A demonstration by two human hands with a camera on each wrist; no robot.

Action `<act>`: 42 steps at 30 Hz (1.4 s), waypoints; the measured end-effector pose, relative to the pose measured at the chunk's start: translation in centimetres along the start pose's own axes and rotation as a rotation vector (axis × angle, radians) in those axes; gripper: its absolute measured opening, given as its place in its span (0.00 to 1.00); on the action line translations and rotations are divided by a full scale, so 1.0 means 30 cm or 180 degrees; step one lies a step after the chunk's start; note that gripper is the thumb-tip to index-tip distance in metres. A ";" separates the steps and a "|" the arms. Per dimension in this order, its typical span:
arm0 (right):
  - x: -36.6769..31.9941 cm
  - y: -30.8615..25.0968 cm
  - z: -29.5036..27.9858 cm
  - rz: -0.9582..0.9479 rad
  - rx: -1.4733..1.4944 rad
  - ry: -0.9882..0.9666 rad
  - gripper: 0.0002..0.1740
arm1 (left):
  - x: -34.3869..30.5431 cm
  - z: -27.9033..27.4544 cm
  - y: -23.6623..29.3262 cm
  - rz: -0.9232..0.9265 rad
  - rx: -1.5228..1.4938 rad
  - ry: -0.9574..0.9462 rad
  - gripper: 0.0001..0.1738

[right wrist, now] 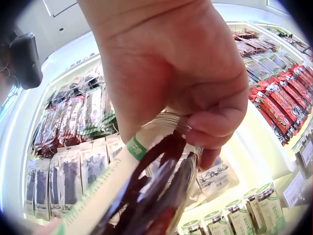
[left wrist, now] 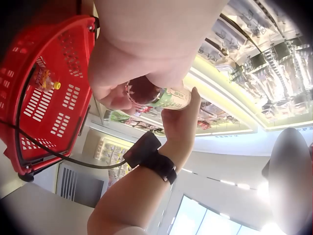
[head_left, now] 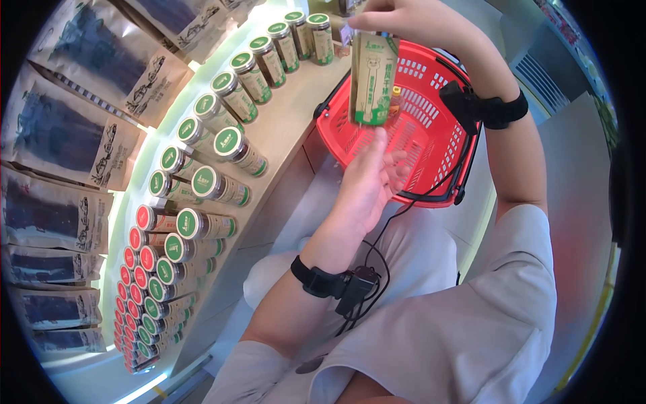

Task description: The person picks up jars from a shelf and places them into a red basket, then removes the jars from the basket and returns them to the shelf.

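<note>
A tall jar point(head_left: 373, 84) with a cream and green label hangs over the basket, upright in the head view. My right hand point(head_left: 410, 17) grips its upper end, with curled fingers point(right wrist: 210, 129) round the neck in the right wrist view. Dark red strips show through the jar's clear side point(right wrist: 161, 186). Just below the jar is my left hand point(head_left: 370, 178), its fingers loosely spread and the thumb at the jar's lower end. In the left wrist view my left hand point(left wrist: 146, 49) partly covers that end of the jar point(left wrist: 173, 99).
Under the jar stands a red basket point(head_left: 330, 138), holding a small bottle with a yellow cap point(left wrist: 46, 84). Rows of jars with green lids point(head_left: 229, 140) and red lids point(head_left: 145, 217) line the shelf at left. Bagged goods point(head_left: 60, 121) hang beyond them. Black cables cross the basket's near side.
</note>
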State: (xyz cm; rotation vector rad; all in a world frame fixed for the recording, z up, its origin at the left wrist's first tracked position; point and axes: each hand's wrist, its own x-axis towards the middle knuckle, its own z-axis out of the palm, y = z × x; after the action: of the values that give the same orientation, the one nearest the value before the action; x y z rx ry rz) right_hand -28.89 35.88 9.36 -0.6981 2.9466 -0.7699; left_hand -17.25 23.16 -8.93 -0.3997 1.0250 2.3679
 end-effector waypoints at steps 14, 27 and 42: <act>0.564 0.233 0.385 -0.0950 -0.1508 0.0529 0.28 | -0.027 0.026 -0.096 -0.0014 0.2114 -0.1692 0.20; 0.662 0.265 0.481 -0.0575 -0.1562 0.0293 0.25 | 0.001 -0.010 -0.143 0.0363 0.2634 -0.1499 0.26; 0.586 0.255 0.431 -0.0984 -0.1058 0.0960 0.24 | -0.013 0.011 -0.134 0.0511 0.3106 -0.1502 0.26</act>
State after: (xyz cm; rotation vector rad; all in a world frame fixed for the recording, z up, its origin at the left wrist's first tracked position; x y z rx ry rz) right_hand -46.26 28.40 -3.93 -1.1774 3.3300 -0.4260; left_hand -14.68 25.58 -10.89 0.5827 1.8003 1.6492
